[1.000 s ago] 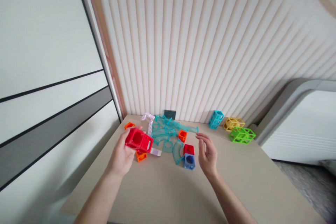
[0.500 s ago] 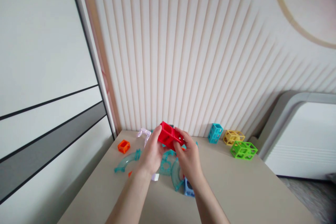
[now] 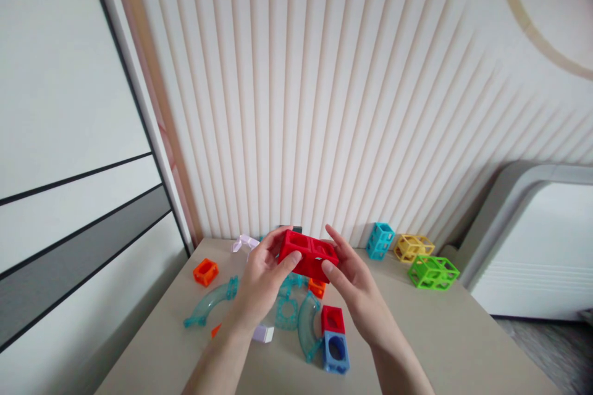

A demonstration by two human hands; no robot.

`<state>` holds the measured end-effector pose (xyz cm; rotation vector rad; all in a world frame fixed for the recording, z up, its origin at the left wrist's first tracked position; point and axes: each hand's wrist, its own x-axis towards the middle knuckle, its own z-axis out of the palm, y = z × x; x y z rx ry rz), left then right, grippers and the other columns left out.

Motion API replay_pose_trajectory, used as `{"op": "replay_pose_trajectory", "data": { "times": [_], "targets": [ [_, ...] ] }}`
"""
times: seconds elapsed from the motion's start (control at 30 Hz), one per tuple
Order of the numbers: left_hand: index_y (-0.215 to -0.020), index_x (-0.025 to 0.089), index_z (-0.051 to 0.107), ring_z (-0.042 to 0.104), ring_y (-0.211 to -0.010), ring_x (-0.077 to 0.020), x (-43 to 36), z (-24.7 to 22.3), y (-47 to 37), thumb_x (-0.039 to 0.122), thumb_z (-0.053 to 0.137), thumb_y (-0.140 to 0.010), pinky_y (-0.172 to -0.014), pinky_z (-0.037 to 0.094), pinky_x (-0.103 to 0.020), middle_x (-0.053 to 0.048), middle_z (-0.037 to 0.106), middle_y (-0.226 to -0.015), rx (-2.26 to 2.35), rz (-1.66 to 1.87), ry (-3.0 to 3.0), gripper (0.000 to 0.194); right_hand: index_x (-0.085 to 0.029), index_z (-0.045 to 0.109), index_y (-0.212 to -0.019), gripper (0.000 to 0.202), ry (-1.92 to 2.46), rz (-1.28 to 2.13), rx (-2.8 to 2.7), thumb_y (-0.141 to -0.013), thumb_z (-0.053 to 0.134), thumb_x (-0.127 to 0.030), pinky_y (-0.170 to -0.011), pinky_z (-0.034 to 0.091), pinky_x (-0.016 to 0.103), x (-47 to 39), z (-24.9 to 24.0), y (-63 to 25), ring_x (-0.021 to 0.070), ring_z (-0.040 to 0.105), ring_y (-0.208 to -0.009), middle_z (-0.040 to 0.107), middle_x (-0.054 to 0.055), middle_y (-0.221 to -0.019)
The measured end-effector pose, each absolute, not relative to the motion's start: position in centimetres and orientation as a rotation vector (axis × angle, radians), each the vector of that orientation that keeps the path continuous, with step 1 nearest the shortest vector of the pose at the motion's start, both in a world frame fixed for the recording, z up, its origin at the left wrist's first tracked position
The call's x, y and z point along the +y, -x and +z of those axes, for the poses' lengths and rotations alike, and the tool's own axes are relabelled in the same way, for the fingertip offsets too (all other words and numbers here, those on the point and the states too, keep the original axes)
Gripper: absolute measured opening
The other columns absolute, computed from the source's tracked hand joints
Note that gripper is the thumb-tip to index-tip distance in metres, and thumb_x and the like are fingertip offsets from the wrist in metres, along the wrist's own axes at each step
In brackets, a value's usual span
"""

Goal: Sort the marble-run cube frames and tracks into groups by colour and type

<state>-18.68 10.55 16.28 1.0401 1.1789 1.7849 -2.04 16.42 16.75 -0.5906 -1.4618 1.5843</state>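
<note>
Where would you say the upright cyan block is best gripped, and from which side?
Probably by the upper part of the cyan block, coming from above and in front: it stands tall and narrow, with the wall close behind and the yellow block just to its right.

A pale wall (image 3: 306, 86) with vertical ribs rises behind a beige surface (image 3: 417, 333), and a curved golden band (image 3: 532, 31) crosses the wall at the upper right. White panels (image 3: 60, 74) with black lines and a grey strip (image 3: 92, 228) fill the left side, edged by a tan and pinkish trim (image 3: 152, 105). At right stands a grey-framed white piece of furniture (image 3: 537, 247), above a mottled grey floor (image 3: 542, 345). The light is soft, with faint shadows on the panels.
</note>
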Motion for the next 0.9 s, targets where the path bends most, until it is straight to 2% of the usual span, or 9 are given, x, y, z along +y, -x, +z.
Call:
{"op": "replay_pose_trajectory", "data": {
  "times": [0.13,0.27,0.33,0.43,0.5,0.63,0.77,0.9],
  "targets": [
    [-0.128,0.021,0.061,0.063,-0.123,-0.0262,10.5,16.0,18.5,0.043,0.074,-0.086,-0.104,0.051,-0.036,-0.01,0.068,-0.131,1.156,1.82,-1.033,0.049,-0.028,0.055,-0.142,0.054,0.561,1.646,-1.378,-0.093,0.068,-0.045,-0.101,0.053,0.043,16.0,17.0,1.8,0.0242,0.067,-0.114,0.071,0.008,-0.126],
    [-0.131,0.022,0.06,0.06,-0.128,-0.0261,10.3,15.8,18.3,0.046,0.069,-0.09,-0.106,0.05,-0.035,-0.01,0.064,-0.138,1.183,1.835,-1.062,0.049,-0.027,0.058,-0.14,0.055,0.577,1.57,-1.389,-0.09,0.072,-0.046,-0.097,0.056,0.044,15.3,16.9,1.8,0.0257,0.07,-0.11,0.073,0.009,-0.12],
    [-0.134,0.023,0.058,0.06,-0.128,-0.026,10.2,15.7,18.4,0.046,0.069,-0.09,-0.105,0.051,-0.035,-0.01,0.064,-0.138,1.235,1.859,-1.094,0.051,-0.026,0.057,-0.142,0.058,0.608,1.412,-1.449,-0.089,0.072,-0.044,-0.095,0.057,0.044,15.1,16.9,1.8,0.0258,0.07,-0.108,0.072,0.01,-0.122],
    [-0.138,0.024,0.054,0.063,-0.123,-0.0258,10.1,15.5,18.7,0.043,0.07,-0.089,-0.104,0.051,-0.038,-0.011,0.064,-0.136,1.452,1.954,-1.206,0.055,-0.027,0.058,-0.141,0.059,0.708,0.971,-1.516,-0.086,0.076,-0.037,-0.099,0.055,0.044,15.0,16.6,1.7,0.026,0.066,-0.113,0.067,0.01,-0.129],
    [-0.136,0.025,0.055,0.063,-0.121,-0.0261,9.9,15.4,18.9,0.04,0.07,-0.09,-0.105,0.05,-0.04,-0.01,0.065,-0.132,1.65,1.986,-1.395,0.051,-0.028,0.056,-0.143,0.062,0.731,0.817,-1.502,-0.085,0.077,-0.034,-0.101,0.054,0.044,15.1,16.5,1.6,0.0259,0.064,-0.115,0.065,0.01,-0.131],
    [-0.136,0.025,0.055,0.062,-0.118,-0.0277,9.4,15.5,18.6,0.031,0.069,-0.091,-0.101,0.051,-0.043,-0.011,0.065,-0.125,1.891,1.879,-1.807,0.048,-0.03,0.048,-0.148,0.07,0.682,0.935,-1.485,-0.085,0.077,-0.033,-0.103,0.053,0.046,15.1,16.1,1.7,0.0264,0.064,-0.117,0.065,0.01,-0.132],
    [-0.144,0.026,0.048,0.062,-0.118,-0.0289,8.8,15.5,17.9,0.024,0.069,-0.089,-0.098,0.053,-0.042,-0.013,0.065,-0.126,1.895,1.763,-2.003,0.059,-0.031,0.051,-0.146,0.066,0.616,0.981,-1.486,-0.086,0.078,-0.031,-0.112,0.045,0.05,14.7,15.8,2.1,0.0287,0.056,-0.13,0.059,0.009,-0.142],
    [-0.14,0.026,0.051,0.063,-0.117,-0.0277,8.4,15.5,17.3,0.021,0.068,-0.089,-0.097,0.054,-0.04,-0.012,0.065,-0.123,1.819,1.738,-2.04,0.055,-0.032,0.055,-0.142,0.06,0.501,1.11,-1.468,-0.087,0.077,-0.028,-0.109,0.049,0.047,14.3,16.0,2.3,0.0278,0.057,-0.13,0.06,0.008,-0.142]
  ]
}}
